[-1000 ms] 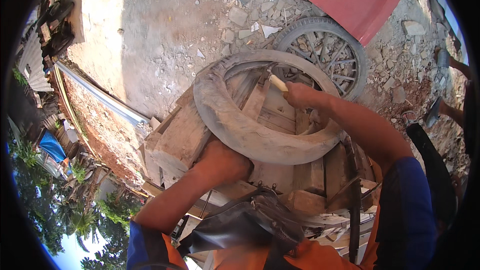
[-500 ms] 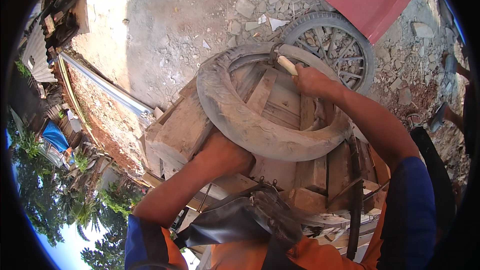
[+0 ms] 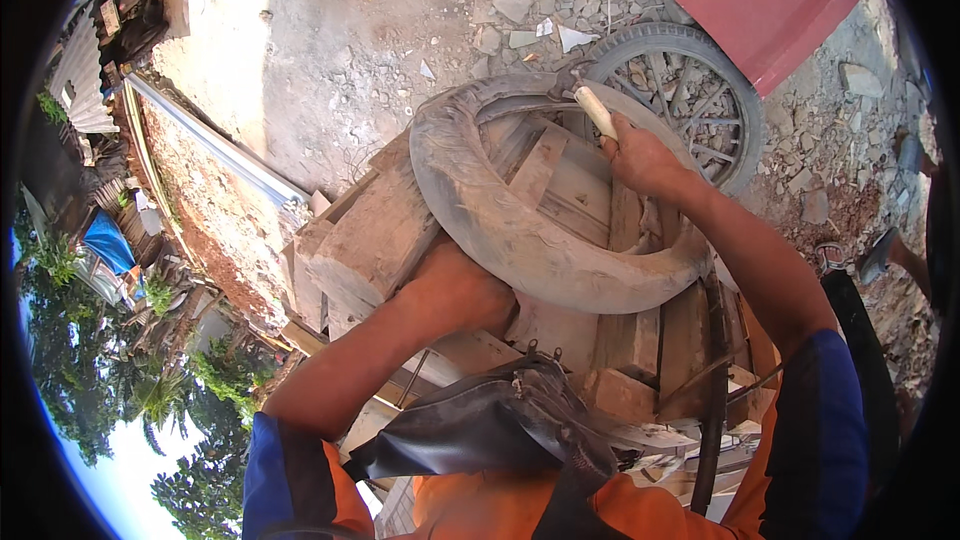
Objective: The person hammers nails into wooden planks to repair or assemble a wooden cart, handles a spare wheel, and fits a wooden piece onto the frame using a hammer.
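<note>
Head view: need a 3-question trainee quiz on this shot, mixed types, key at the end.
1. Multiple choice: which hand grips the tool's pale handle?
A) left
B) right
C) both

2. True or false: the spoked wheel lies on the ground, past the far side of the loose tire.

3. Short answer: at which side of the loose tire is the left hand, near or far?

Key:
1. B, the right hand.
2. True.
3. Near; its fingers are out of sight.
</note>
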A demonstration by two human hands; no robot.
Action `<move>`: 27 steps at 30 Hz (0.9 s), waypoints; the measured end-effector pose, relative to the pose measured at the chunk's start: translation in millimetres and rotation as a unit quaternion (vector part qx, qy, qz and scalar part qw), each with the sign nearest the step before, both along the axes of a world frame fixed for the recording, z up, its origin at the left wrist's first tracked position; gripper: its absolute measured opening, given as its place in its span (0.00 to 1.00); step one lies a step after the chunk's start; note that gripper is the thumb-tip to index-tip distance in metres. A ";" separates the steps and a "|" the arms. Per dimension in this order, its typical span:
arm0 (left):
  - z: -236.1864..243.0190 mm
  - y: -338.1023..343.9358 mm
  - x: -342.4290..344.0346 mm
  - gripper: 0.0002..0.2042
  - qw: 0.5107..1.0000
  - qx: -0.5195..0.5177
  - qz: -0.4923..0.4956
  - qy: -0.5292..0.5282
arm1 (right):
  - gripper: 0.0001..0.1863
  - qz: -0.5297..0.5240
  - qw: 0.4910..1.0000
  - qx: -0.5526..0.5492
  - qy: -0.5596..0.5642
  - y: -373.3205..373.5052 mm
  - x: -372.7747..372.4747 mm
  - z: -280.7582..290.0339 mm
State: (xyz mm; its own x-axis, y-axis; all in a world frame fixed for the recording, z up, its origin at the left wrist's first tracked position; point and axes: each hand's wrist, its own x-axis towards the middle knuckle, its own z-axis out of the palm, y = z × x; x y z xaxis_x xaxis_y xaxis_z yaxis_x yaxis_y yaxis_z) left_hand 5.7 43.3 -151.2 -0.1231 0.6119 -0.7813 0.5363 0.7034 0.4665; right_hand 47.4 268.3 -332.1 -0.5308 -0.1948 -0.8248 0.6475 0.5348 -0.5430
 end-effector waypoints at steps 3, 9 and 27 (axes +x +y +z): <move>-6.6 9.7 -1.9 0.21 1.000 0.013 -0.020 -0.006 | 0.23 0.112 0.993 -0.026 0.001 -21.6 60.9 -52.2; -12.8 -17.1 7.2 0.14 0.990 0.004 -0.138 0.012 | 0.21 0.201 0.977 -0.038 0.066 36.2 10.1 -3.0; 2.3 10.1 -11.2 0.22 0.963 -0.182 -0.189 -0.066 | 0.26 -0.321 0.934 -0.153 0.045 86.3 48.0 367.9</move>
